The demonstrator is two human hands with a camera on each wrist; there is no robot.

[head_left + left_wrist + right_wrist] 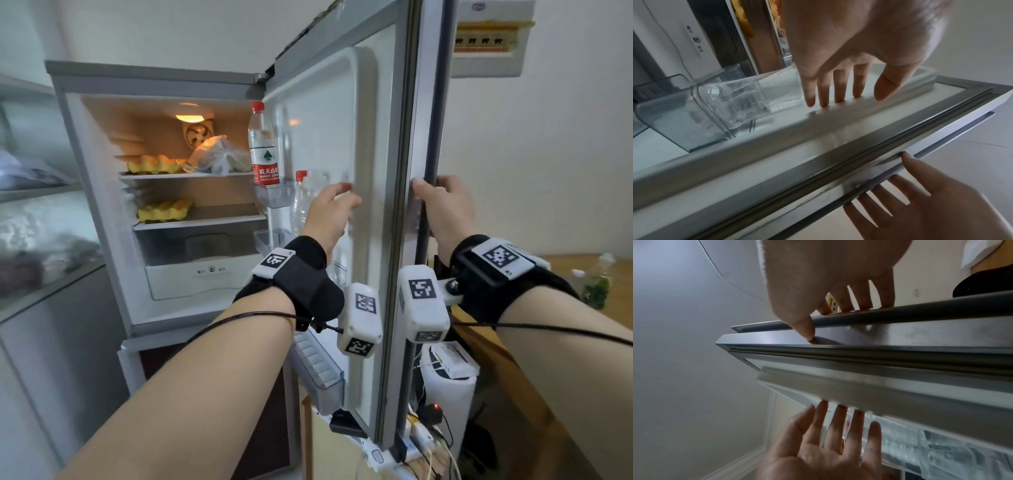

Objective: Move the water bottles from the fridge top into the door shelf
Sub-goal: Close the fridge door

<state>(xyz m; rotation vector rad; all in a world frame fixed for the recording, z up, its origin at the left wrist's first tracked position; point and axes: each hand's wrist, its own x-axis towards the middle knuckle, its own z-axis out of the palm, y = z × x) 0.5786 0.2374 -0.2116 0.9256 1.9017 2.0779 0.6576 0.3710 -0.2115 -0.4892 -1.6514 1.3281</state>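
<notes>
The fridge door [387, 171] stands open toward me. A labelled water bottle with a red cap [263, 147] stands upright in the upper door shelf [274, 195]. A second clear bottle [301, 202] [735, 100] stands in the shelf below, partly hidden by my left hand. My left hand [342, 195] [830, 97] [838, 415] is open, its straight fingers held by the door's inner liner just right of that bottle, holding nothing. My right hand [430, 185] [838, 318] grips the door's outer edge, thumb on the edge and fingers curled round the handle bar [920, 313].
Inside the fridge are yellow egg cartons [161, 164], a plastic bag [219, 154] and a white drawer [202, 277]. An empty clear door shelf [318, 370] sits low. Glass shelves stand at left. A power strip with cables [411, 442] and a wooden table [565, 274] are at right.
</notes>
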